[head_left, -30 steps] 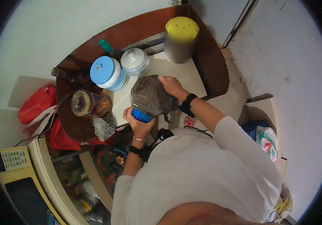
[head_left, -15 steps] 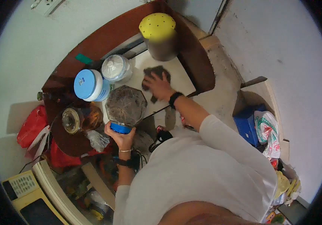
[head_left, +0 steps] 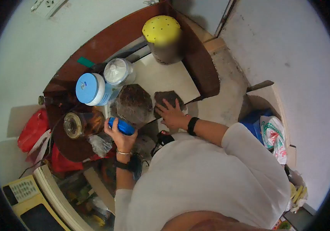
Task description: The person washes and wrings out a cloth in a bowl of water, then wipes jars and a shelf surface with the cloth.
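My left hand is closed around a blue lid at the near end of an octagonal clear container with dark brown contents. Whether the lid is fixed to the container I cannot tell. My right hand lies with fingers spread on a dark cloth, flat on the pale table top near its front edge. To the left of the container stand a white tub with a light-blue lid and a clear jar with a whitish lid.
A container with a yellow dotted cover stands at the back of the pale board. A glass jar and a crumpled plastic bag are at the left. The brown raised table edge curves behind. Bags and a blue box sit at right.
My right hand has drawn the dark cloth toward me and slightly right, to the table's front edge. In my left hand the blue lid has tilted and shows more of its side.
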`<control>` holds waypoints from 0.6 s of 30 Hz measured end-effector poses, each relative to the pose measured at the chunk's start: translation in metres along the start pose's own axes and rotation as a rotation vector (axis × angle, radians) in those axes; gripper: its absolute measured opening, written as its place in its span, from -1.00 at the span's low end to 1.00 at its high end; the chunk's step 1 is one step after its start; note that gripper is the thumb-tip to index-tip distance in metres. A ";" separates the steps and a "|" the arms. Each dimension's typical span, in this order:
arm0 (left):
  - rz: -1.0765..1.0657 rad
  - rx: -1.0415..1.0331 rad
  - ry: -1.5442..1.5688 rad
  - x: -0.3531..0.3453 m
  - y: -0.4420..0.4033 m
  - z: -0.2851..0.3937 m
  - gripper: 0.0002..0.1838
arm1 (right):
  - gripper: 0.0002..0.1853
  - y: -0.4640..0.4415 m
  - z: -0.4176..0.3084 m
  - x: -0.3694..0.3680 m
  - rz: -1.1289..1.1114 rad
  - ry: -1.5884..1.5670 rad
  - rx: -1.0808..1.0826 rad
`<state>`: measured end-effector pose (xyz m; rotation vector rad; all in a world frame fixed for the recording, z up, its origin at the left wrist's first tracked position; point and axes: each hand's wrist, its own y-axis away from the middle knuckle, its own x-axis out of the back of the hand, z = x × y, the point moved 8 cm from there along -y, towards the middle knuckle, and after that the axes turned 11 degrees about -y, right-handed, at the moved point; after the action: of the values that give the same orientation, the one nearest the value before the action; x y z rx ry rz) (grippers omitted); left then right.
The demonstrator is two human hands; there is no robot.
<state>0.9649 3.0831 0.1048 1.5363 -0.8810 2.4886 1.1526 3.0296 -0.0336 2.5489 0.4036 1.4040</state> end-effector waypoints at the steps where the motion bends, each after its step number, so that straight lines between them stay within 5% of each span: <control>1: -0.003 -0.037 -0.034 0.001 -0.003 0.003 -0.01 | -0.35 0.001 -0.009 -0.010 -0.054 0.001 0.123; 3: -0.044 -0.069 -0.059 0.000 -0.008 0.007 -0.04 | -0.31 -0.002 0.002 -0.013 -0.042 0.038 0.154; 9: -0.092 -0.159 0.032 -0.001 -0.013 0.024 -0.05 | -0.24 0.023 0.075 0.039 0.334 0.050 -0.246; 13: -0.074 -0.263 0.019 -0.001 -0.016 0.028 -0.02 | -0.32 0.014 0.063 0.035 0.317 -0.020 -0.141; 15: -0.061 -0.296 -0.016 -0.001 -0.018 0.027 0.00 | -0.42 0.008 0.036 0.031 0.237 -0.291 0.115; 18: -0.040 -0.250 0.033 0.003 -0.023 0.021 0.06 | -0.50 0.005 0.003 0.101 0.582 -0.859 0.222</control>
<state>0.9887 3.0902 0.1236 1.4130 -1.0959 2.2671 1.2075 3.0581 0.0461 3.2718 -0.3741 0.2326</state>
